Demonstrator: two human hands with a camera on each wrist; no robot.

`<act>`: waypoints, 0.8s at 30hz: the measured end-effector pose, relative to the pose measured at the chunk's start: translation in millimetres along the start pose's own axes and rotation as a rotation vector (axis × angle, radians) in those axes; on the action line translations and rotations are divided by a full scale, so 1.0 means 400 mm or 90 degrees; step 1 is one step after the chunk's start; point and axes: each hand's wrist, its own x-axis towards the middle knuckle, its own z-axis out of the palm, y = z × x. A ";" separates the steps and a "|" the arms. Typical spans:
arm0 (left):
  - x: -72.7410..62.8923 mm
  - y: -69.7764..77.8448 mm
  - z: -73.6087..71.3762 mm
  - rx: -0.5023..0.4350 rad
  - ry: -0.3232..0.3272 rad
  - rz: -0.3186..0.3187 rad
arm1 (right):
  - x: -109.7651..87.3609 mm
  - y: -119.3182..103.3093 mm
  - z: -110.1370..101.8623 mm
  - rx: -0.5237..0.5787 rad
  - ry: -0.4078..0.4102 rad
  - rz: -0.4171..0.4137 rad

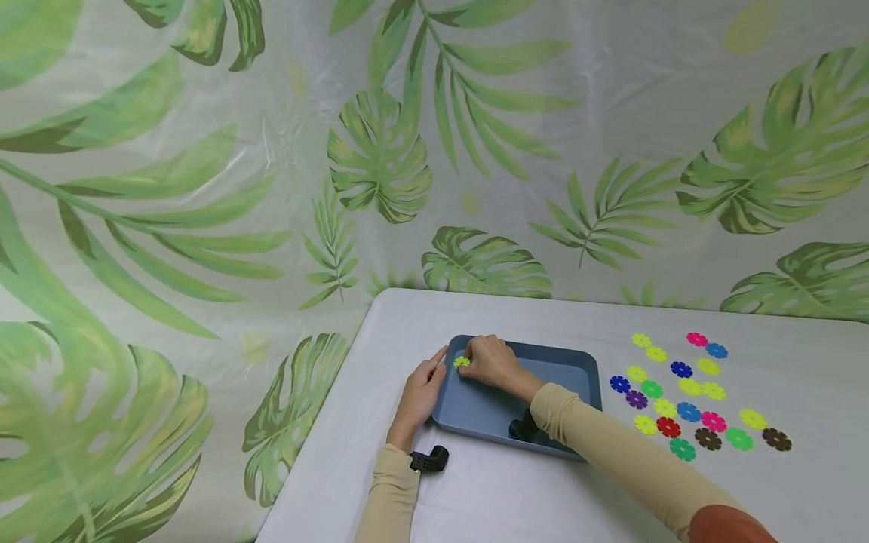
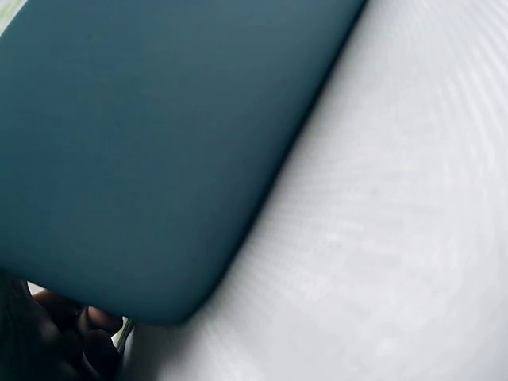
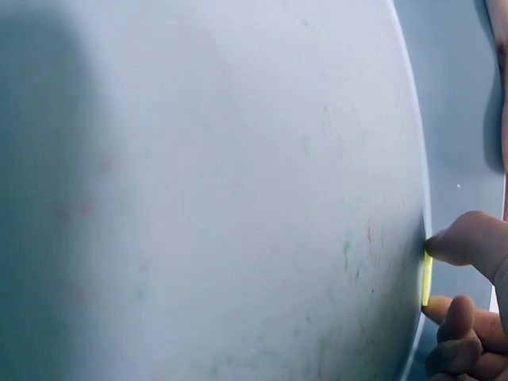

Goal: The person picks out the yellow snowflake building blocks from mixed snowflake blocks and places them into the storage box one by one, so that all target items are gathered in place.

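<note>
My right hand is inside the blue-grey tray, near its left end. Between thumb and finger it pinches a yellow notched plastic disc, shaped like a flower. The right wrist view shows this yellow disc edge-on between the fingertips, close over the tray floor. At the tray's left side, my left hand holds the rim, thumb and fingers at the edge. In the left wrist view the tray's outer wall fills much of the picture, with dark fingers by its corner.
Several notched discs in many colours lie spread on the white tablecloth right of the tray, among them a red disc and a brown disc. A leaf-patterned curtain hangs behind the table.
</note>
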 end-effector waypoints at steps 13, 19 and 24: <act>0.003 -0.001 0.001 0.008 0.003 0.001 | -0.002 0.003 0.001 0.012 0.005 -0.005; 0.003 0.000 0.002 0.012 0.008 0.008 | -0.005 0.006 0.000 0.013 0.008 -0.026; -0.002 0.001 0.001 0.015 0.008 0.007 | -0.014 0.009 -0.009 0.011 0.001 -0.039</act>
